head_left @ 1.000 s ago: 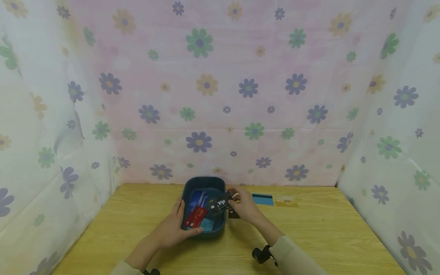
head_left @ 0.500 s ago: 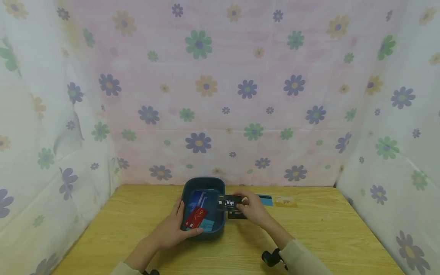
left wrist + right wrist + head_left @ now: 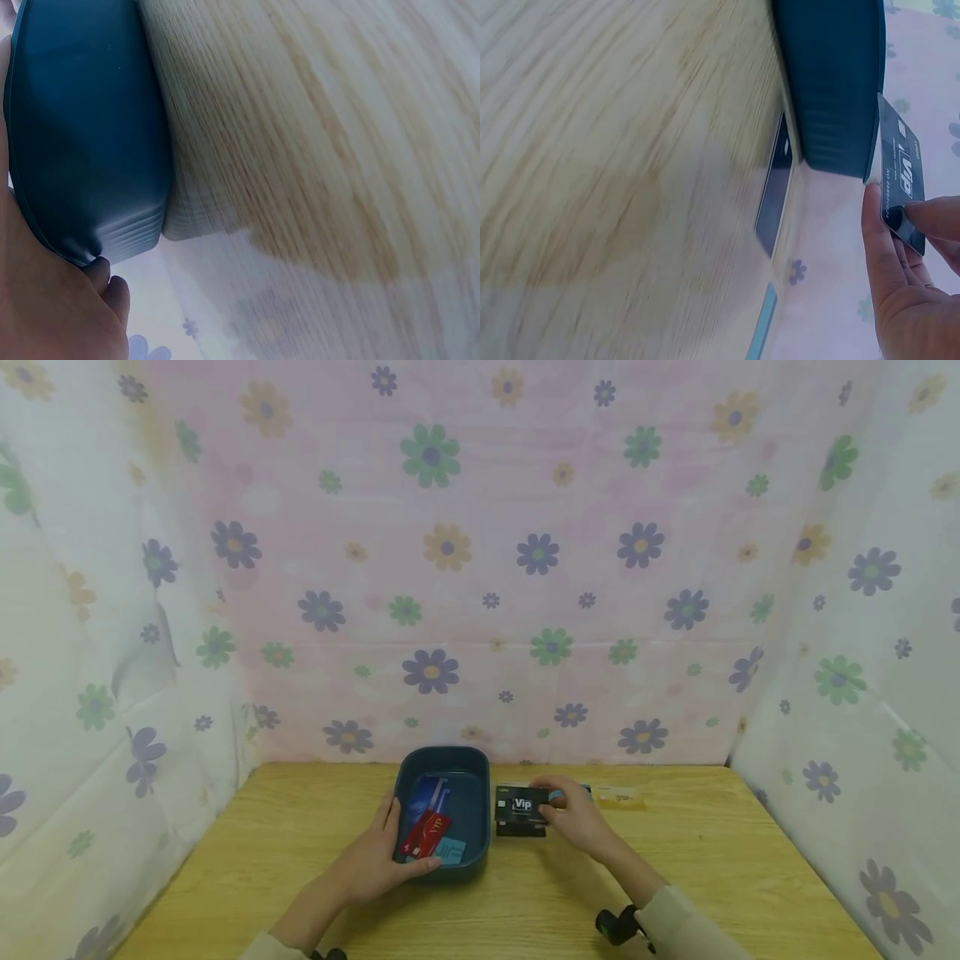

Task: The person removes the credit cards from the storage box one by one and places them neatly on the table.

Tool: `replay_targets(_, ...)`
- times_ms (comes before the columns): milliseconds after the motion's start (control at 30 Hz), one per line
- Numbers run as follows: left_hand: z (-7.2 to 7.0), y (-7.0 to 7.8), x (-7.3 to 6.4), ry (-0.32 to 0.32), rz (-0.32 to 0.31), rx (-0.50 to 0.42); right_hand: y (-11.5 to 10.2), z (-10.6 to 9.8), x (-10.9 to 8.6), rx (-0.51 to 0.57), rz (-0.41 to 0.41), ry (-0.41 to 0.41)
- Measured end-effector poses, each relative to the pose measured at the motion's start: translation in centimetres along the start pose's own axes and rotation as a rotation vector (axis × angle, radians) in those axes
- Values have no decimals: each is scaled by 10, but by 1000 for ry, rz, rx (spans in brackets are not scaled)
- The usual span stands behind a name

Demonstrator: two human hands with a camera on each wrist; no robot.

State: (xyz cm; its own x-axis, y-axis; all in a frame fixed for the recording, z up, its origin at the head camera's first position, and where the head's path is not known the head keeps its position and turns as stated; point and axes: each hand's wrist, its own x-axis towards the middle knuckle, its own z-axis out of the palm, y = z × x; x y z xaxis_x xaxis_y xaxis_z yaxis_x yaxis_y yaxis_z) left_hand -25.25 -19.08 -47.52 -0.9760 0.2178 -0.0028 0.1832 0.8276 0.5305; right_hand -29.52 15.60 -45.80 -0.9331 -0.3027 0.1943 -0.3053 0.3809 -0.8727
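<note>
A dark blue plastic bin (image 3: 480, 802) stands on the table with a blue card (image 3: 427, 797), a red VIP card (image 3: 429, 833) and a light blue card (image 3: 452, 850) inside. My left hand (image 3: 375, 852) grips its left side, thumb over the near rim and fingers along the outer wall. Between thumb and fingers, my right hand (image 3: 581, 818) pinches a black VIP card (image 3: 901, 165) by its right end, just right of the bin and raised off the table. Partly covered by it in the head view, another dark card (image 3: 775, 199) lies on the table beside the bin.
Behind my right fingers lies a blue card with a dark stripe (image 3: 586, 791), partly hidden. Right of it is a gold card (image 3: 621, 798). The wooden table (image 3: 712, 877) ends at a flowered curtain (image 3: 480, 693) at the back and sides.
My right hand has moved right, taking the black VIP card from over the bin to beyond its right rim. The left hand and bin have stayed in place.
</note>
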Motion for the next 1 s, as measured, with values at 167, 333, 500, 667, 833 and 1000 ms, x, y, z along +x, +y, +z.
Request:
replay_targets(167,0,-1,0,-1,3,-2,6,-11,-4,12,0,-14)
replay_targets(333,0,-1,0,-2,0,-13,12,-19,-6,-3,33,17)
replay_targets(500,0,-1,0,2,0,-10,17,-26,-11,-11,50,29)
replay_targets(667,1,-1,-1,-2,-7,-7,22,-32,-16,-43,73,44)
replay_targets(833,0,0,-1,-2,-8,-13,24,-38,-21,-24,78,48)
replay_targets(1000,-1,-1,0,7,-1,-14,27,-45,-23,-58,84,54)
